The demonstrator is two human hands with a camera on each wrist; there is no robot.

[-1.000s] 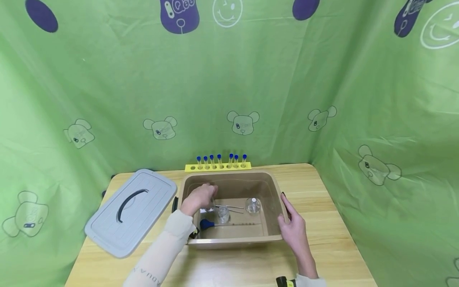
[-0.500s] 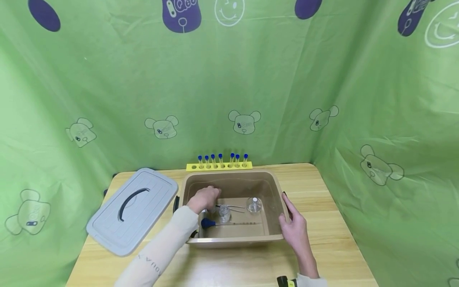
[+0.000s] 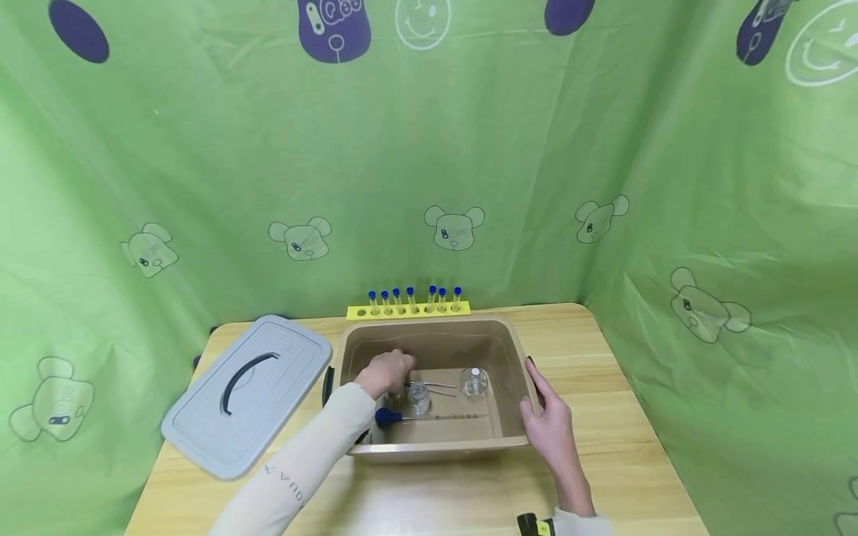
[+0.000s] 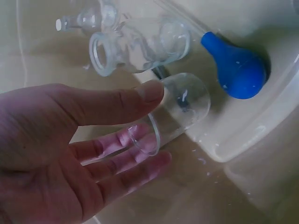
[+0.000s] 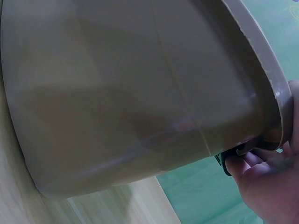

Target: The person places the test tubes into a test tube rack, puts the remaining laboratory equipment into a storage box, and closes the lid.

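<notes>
My left hand (image 3: 385,372) reaches into the brown plastic tub (image 3: 429,449). In the left wrist view it holds a small clear glass beaker (image 4: 184,105) by the rim, thumb on one side and fingers on the other. Beside the beaker lie a wide-lipped glass jar (image 4: 140,46) and a dropper with a blue rubber bulb (image 4: 240,70). A round clear bottle (image 3: 474,383) with a white cap stands further right in the tub. My right hand (image 3: 550,420) grips the tub's right side at its rim and black handle (image 5: 227,163).
Thin metal rods (image 3: 436,385) lie behind the jar. A grey lid (image 3: 251,394) with a black handle rests left of the tub on the wooden table (image 3: 596,372). Behind the tub stands a yellow rack (image 3: 353,313) with several blue-capped tubes. Green curtains (image 3: 456,149) surround the table.
My left hand has shifted slightly to the right and lower inside the tub. The right hand stays on the tub's side, and the tub has not visibly moved.
</notes>
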